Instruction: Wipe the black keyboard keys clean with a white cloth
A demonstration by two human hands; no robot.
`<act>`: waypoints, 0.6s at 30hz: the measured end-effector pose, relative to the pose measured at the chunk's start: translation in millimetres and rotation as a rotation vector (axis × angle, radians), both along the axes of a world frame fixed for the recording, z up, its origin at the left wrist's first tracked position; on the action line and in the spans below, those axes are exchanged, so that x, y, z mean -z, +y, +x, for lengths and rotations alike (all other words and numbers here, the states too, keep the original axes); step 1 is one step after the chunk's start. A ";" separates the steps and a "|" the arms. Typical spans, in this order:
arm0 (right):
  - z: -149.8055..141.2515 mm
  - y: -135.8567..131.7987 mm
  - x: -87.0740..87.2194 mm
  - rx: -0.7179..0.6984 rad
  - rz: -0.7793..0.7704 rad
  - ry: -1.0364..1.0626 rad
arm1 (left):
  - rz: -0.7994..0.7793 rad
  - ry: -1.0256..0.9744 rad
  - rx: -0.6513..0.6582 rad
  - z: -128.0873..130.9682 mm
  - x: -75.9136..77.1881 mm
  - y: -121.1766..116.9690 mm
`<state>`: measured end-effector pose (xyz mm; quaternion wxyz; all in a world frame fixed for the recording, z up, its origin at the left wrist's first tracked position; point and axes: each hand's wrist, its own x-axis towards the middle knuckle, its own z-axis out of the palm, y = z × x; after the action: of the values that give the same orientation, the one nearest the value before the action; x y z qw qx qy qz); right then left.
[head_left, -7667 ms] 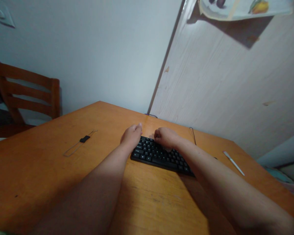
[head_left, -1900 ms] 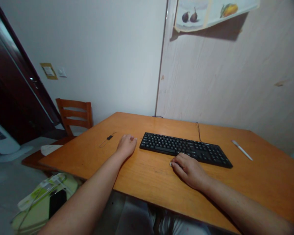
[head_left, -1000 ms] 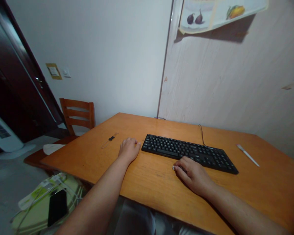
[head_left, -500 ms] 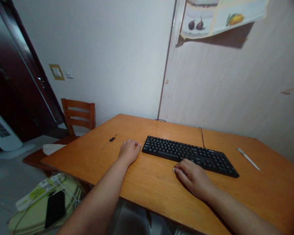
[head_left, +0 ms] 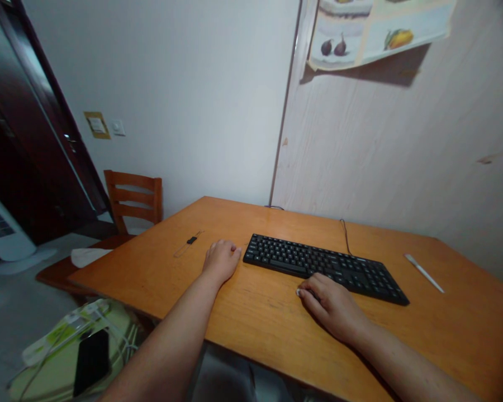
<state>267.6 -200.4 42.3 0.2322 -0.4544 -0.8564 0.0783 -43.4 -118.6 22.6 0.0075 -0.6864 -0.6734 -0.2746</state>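
While the left hand point(head_left: 222, 259) lies half-curled, contents unclear, on the grained wooden table point(head_left: 264, 318), the right hand point(head_left: 329, 301) pinches a white piece point(head_left: 298, 292); the oblong keyboard point(head_left: 318, 264) runs sideways, right end nearer.

"What colour is the keyboard point(head_left: 285, 257)?"
"Black, lettered in white. The tabletop point(head_left: 251, 324) beneath it is orange-brown and wood-grained."
"And right of the keyboard?"
"A slim white stick point(head_left: 426, 274), pinkish at its far end."
"Left of the keyboard?"
"A black clip point(head_left: 191, 240); farther left, an orange-brown chair point(head_left: 134, 180) and a dark reddish-brown door point(head_left: 29, 145)."
"Above the keyboard?"
"A pale poster point(head_left: 375, 53) with purple figs point(head_left: 340, 47) and yellow fruit point(head_left: 402, 38)."
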 end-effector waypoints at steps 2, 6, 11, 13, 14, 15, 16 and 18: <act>-0.1 0.2 -0.4 0.009 0.001 -0.002 | 0.002 -0.002 0.001 -0.1 -0.3 -0.1; -0.5 0.2 -1.0 0.021 0.000 -0.009 | -0.002 -0.005 0.004 -0.4 -0.4 -0.7; -0.2 -0.8 -3.0 0.020 -0.013 -0.014 | 0.003 -0.008 0.012 -0.9 0.0 -0.5; 1.1 -1.3 -4.0 0.006 -0.022 -0.017 | 0.003 -0.003 0.011 -0.9 -0.4 -0.7; 1.8 -1.5 -4.4 -0.004 -0.023 -0.018 | 0.001 0.002 0.010 -0.9 -0.7 -0.9; 2.5 -1.7 -4.7 -0.014 -0.023 -0.020 | -0.003 0.007 0.011 -0.9 -1.0 -1.0; 3.1 -1.8 -4.9 -0.022 -0.022 -0.022 | -0.007 0.010 0.011 -0.9 -1.2 -1.1; 3.7 -2.0 -5.1 -0.023 -0.022 -0.025 | -0.015 0.015 0.012 -1.2 -1.3 -1.1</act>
<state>271.4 -202.4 47.4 0.2153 -0.4481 -0.8635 0.0847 -44.6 -119.7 23.9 0.0058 -0.6924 -0.6712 -0.2646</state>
